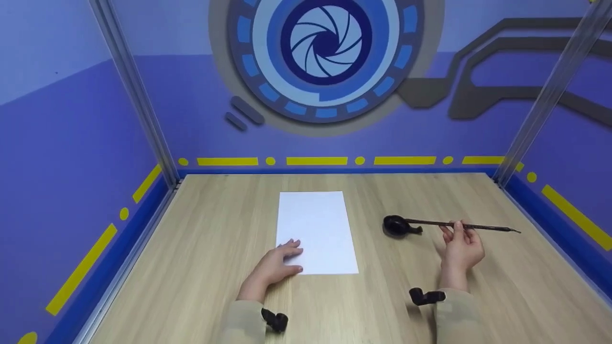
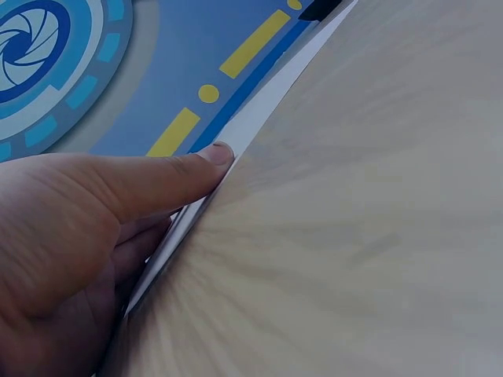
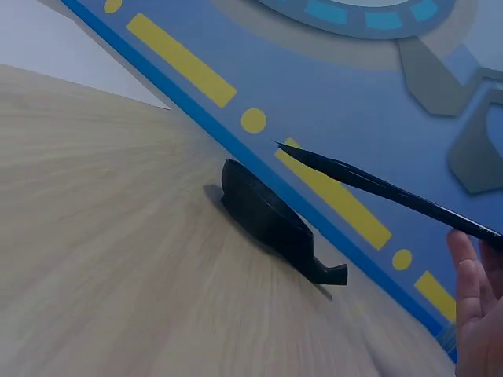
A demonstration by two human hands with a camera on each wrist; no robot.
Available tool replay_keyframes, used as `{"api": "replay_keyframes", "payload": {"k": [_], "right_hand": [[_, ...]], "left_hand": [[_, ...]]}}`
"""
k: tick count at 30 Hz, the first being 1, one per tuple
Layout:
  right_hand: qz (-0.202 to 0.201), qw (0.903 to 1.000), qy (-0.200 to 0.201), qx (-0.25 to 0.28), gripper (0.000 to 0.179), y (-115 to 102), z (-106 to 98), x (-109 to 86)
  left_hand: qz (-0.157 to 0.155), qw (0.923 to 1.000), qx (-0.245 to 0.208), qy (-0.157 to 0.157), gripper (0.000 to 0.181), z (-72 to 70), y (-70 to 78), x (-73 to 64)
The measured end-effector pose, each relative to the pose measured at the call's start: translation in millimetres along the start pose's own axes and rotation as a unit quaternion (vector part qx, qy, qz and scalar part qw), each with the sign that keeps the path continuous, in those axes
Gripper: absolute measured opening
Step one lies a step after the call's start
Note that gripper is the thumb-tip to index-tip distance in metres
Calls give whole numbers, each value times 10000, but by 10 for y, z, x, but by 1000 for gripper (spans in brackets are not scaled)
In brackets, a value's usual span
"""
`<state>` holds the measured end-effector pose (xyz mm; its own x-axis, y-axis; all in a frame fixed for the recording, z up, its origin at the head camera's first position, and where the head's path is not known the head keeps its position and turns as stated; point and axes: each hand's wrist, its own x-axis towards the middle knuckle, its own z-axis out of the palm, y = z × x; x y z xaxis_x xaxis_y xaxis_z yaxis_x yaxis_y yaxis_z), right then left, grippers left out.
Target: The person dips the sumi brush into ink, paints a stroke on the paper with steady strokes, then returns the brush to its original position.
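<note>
A white sheet of paper (image 1: 316, 230) lies flat on the wooden table (image 1: 205, 267). My left hand (image 1: 282, 262) rests on its near left corner with fingers straight; the left wrist view shows my thumb (image 2: 157, 177) at the paper's edge (image 2: 259, 118). My right hand (image 1: 460, 246) pinches a long dark brush (image 1: 459, 225), held level above the table. The brush tip (image 3: 295, 153) hangs over a small black ink dish (image 1: 397, 225), also seen close up as the ink dish (image 3: 267, 216) in the right wrist view.
Blue walls with yellow dashes enclose the table on three sides. Metal corner posts (image 1: 138, 95) stand at the back left and back right. Black wrist cameras (image 1: 425, 296) sit on both sleeves.
</note>
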<state>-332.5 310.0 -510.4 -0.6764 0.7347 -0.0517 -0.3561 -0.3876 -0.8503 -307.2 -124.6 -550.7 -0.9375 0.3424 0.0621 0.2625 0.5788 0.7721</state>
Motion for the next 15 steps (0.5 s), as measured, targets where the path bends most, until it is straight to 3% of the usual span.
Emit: {"api": "replay_keyframes", "payload": {"k": [6, 11, 15], "right_hand": [[-24, 9997, 75, -212, 9, 36, -8, 26], [-90, 9975, 111, -691, 12, 67, -19, 27], [-266, 9965, 44, -789, 8, 96, 0, 34]], "left_hand": [[81, 10000, 47, -2, 53, -2, -8, 8], [0, 10000, -9, -22, 52, -4, 4, -1], [-83, 10000, -35, 0, 52, -3, 12, -8]]}}
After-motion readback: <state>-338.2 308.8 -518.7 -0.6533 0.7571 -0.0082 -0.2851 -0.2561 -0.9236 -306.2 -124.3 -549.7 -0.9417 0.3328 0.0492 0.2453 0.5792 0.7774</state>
